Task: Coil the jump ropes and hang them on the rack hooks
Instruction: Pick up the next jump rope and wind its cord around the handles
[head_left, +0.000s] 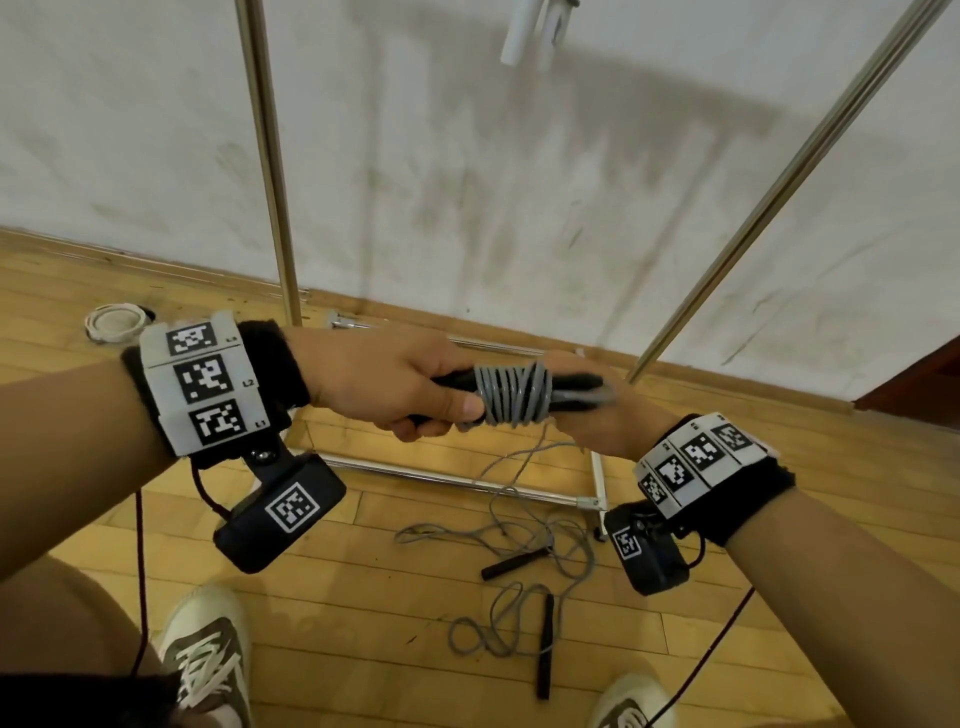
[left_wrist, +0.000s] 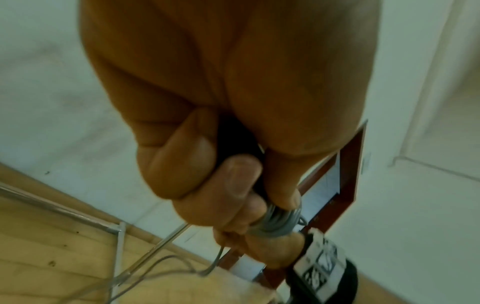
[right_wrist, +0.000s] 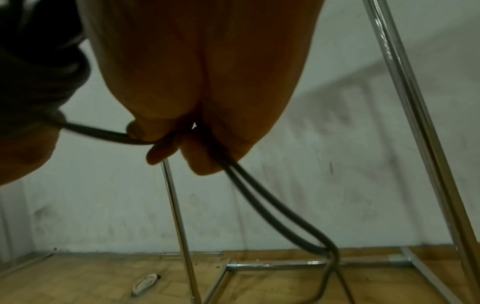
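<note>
Your left hand (head_left: 379, 379) fingers curled round black handles (head_left: 574, 387), grey rope (head_left: 514, 397) coiled on them, mid-air before rack (head_left: 270, 171). Your right hand (head_left: 602, 421) fingers pinch loose rope strand. Second jump rope (head_left: 519, 587) on floor (head_left: 363, 597).

Coiled rope (head_left: 514, 397) between left hand (head_left: 384, 382) and right hand (head_left: 602, 415); loose rope (head_left: 524, 587) on floor (head_left: 363, 597) below, before rack (head_left: 270, 171).

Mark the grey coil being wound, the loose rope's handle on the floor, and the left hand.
grey coil (head_left: 514, 393), head view, middle of the wraps.
loose rope's handle (head_left: 544, 649), head view, mid-shaft.
left hand (head_left: 379, 379), head view, back of hand.
</note>
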